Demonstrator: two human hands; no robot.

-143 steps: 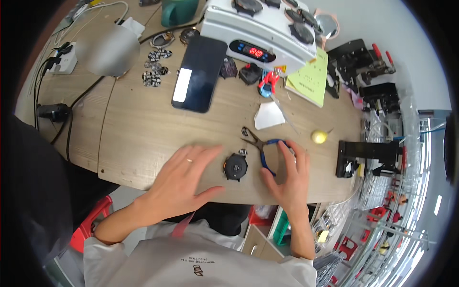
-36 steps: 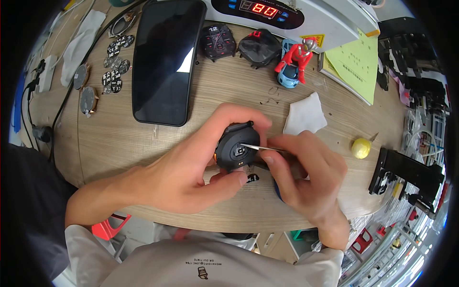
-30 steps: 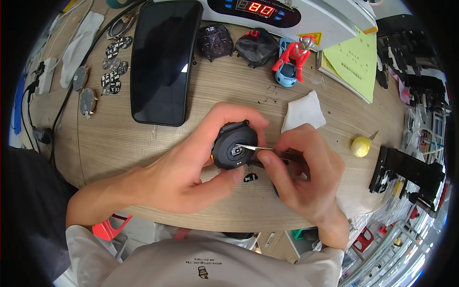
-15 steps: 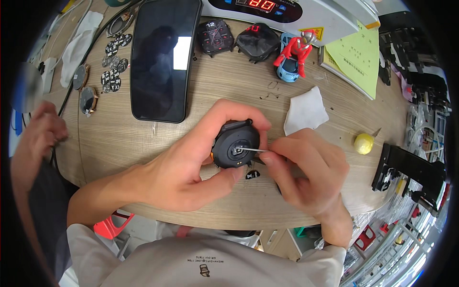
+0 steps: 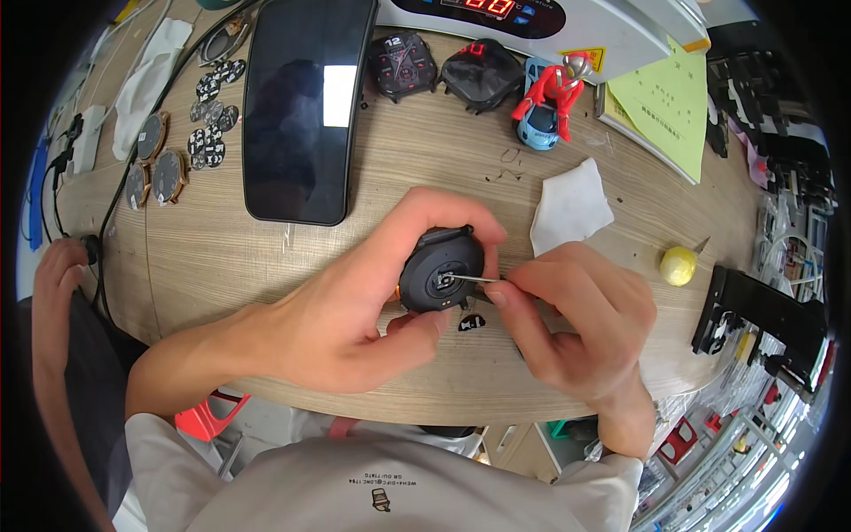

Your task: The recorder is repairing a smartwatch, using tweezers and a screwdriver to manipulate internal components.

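My left hand (image 5: 363,328) is curled around a black round smartwatch body (image 5: 424,282), thumb below and fingers over its top. Its back cover faces up, with small metallic parts in a central opening. Between the thumb and fingers of my right hand (image 5: 576,324) is a thin pointed metal tool (image 5: 477,279), its tip at that opening. Whether the tool has one or two prongs cannot be made out. Just below the watch body, a small black sticker with white marks (image 5: 472,324) lies on the table. A white cloth (image 5: 572,208) lies beyond my right hand.
A large black phone (image 5: 297,160) lies left of centre. Two square watches (image 5: 403,66), a toy car with a red figure (image 5: 542,111) and a white device (image 5: 585,22) stand at the back. Round watches (image 5: 167,177) lie left. A co-worker's hand (image 5: 64,263) rests near cables.
The co-worker's hand has moved back and down at the left, and another round watch now lies by the others. My hands and the watch body have shifted slightly right.
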